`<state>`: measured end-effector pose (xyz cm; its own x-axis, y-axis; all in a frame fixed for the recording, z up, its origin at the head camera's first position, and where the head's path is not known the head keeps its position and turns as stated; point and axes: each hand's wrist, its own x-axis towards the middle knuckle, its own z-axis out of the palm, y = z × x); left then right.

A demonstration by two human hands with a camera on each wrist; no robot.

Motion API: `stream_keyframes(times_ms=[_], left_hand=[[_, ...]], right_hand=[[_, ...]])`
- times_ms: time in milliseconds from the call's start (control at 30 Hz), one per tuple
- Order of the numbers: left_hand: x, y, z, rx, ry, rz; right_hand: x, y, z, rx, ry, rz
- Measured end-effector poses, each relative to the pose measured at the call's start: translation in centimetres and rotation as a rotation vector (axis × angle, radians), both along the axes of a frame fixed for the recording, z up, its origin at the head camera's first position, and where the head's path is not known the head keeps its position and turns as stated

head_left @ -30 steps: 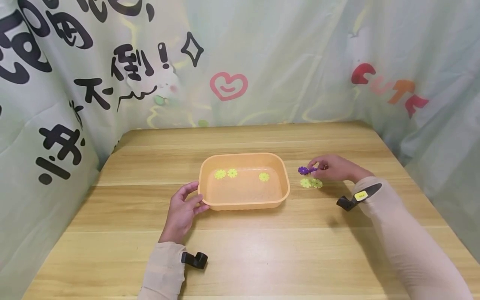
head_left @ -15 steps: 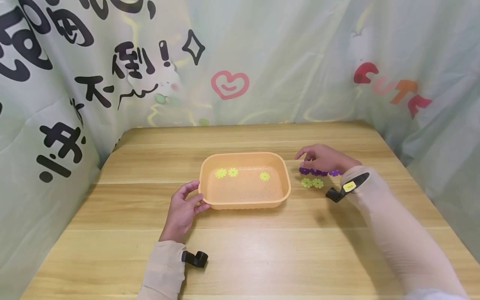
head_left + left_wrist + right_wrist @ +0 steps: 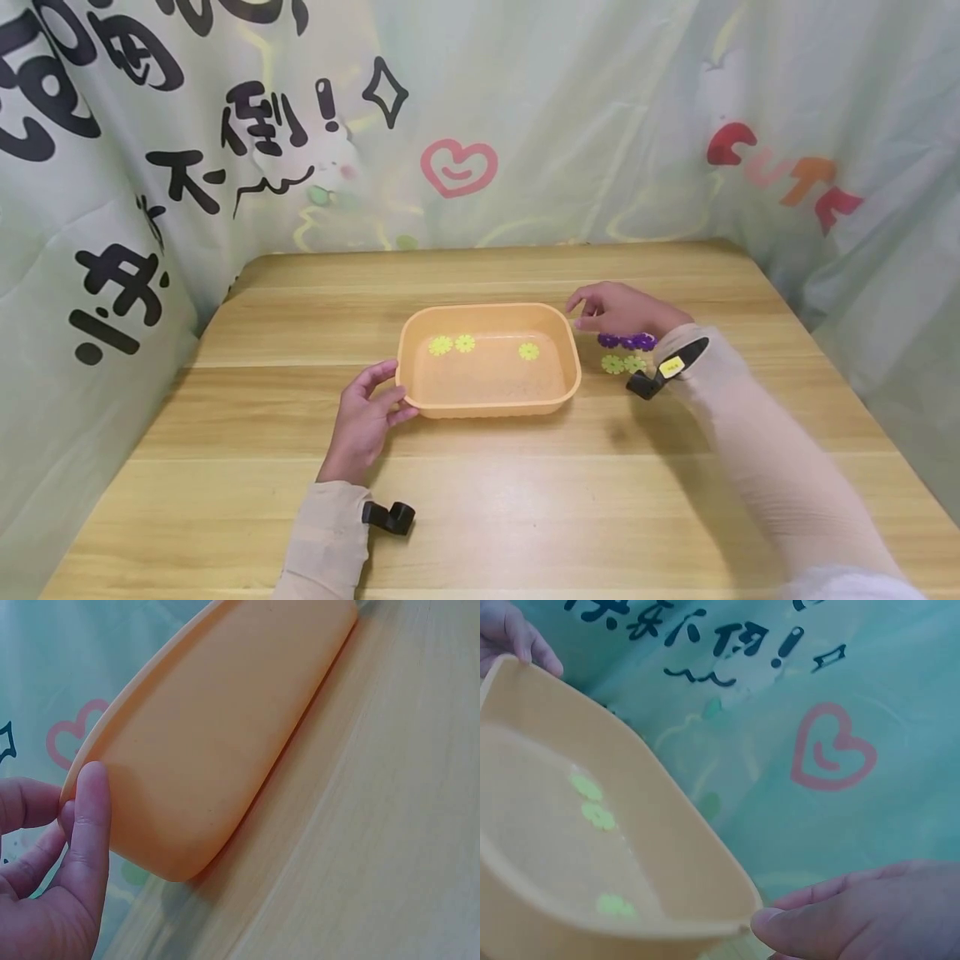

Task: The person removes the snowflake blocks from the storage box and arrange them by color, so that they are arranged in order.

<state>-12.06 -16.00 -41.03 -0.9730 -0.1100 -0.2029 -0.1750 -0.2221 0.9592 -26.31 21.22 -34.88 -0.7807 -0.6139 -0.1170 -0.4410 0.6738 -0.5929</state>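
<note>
An orange plastic tray stands on the table with three yellow flower-shaped pieces on its floor. My left hand pinches the tray's left rim; the left wrist view shows the thumb against the outer wall. At the back right corner of the tray is my right hand, nothing visible between its fingers. In the right wrist view its thumb tip overlaps that corner. Below the right hand, a row of purple flower pieces lies on the table, partly covered. Yellow-green flower pieces lie in front of them.
The wooden table reaches back to a printed curtain that hangs behind and at both sides. Each sleeve carries a black camera mount, one on the left wrist and one on the right.
My right hand has let go of the purple flower pieces and moved left to the tray's back right corner. The purple row now lies on the table. My left hand has stayed on the rim.
</note>
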Motion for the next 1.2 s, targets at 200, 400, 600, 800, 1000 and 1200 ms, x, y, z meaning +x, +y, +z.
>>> stream_keyframes(times_ms=[200, 400, 600, 800, 1000, 1200], left_hand=[[0.0, 0.1, 0.1, 0.0, 0.009, -0.004], [-0.1, 0.0, 0.1, 0.007, 0.008, 0.003], [-0.1, 0.1, 0.0, 0.008, 0.006, -0.001], [0.0, 0.1, -0.1, -0.003, -0.001, -0.008], [0.0, 0.0, -0.1, -0.001, -0.004, -0.009], [0.1, 0.0, -0.1, 0.005, 0.001, -0.002]], right_hand=[[-0.1, -2.4, 0.3, -0.078, 0.025, 0.041], [0.1, -5.4, 0.6, -0.133, 0.0, 0.109], [-0.2, -8.0, 0.0, -0.114, -0.024, 0.155], [-0.4, -9.8, -1.0, -0.091, -0.053, 0.168], [-1.0, -11.5, -2.2, -0.048, -0.062, 0.195], [-1.4, -12.9, -2.9, 0.031, -0.106, 0.22]])
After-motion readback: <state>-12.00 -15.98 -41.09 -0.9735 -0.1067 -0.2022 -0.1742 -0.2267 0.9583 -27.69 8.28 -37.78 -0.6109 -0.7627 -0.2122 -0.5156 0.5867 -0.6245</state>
